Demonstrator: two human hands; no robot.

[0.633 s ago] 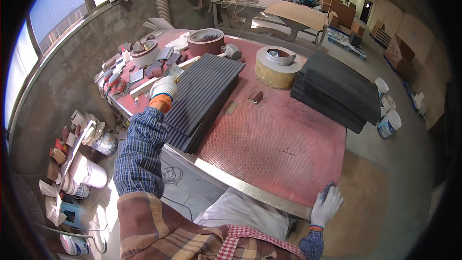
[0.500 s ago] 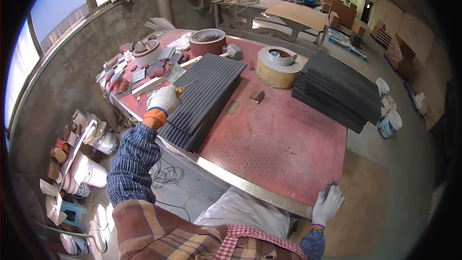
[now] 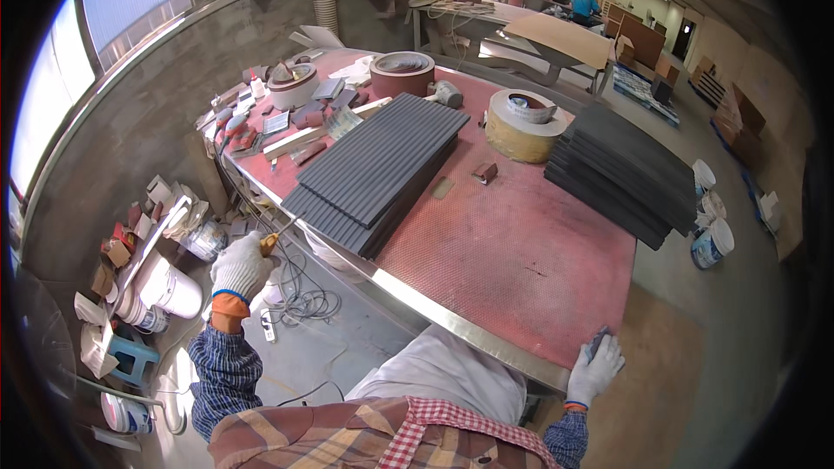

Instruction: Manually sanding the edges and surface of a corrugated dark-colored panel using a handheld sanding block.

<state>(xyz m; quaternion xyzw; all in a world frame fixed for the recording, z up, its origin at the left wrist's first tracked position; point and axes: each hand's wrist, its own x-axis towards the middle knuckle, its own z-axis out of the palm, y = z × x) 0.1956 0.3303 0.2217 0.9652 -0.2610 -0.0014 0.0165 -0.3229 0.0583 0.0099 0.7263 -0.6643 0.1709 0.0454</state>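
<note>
My left hand (image 3: 241, 269), in a white knit glove, is closed on a screwdriver-like tool (image 3: 270, 243) with a yellow handle and a thin shaft. It is off the table's left front edge, and the shaft points toward a stack of dark grey ribbed panels (image 3: 382, 165). The top panel lies slightly askew on those below. My right hand (image 3: 596, 369), also gloved, rests at the table's near right corner. Its fingers are wrapped round a small grey-blue block (image 3: 598, 341), perhaps a sanding block.
The red textured table (image 3: 521, 260) has a metal front edge. A pile of dark panels (image 3: 621, 174) overhangs its right side. Rolls of abrasive (image 3: 521, 135), a mallet (image 3: 446, 94) and sanding scraps lie at the back. Cables (image 3: 304, 295) and buckets (image 3: 172, 288) are on the floor at left.
My left hand has moved from above the ribbed panels toward me and left, off the table edge, still holding the tool. My right hand has stayed at the corner. The view has shifted slightly.
</note>
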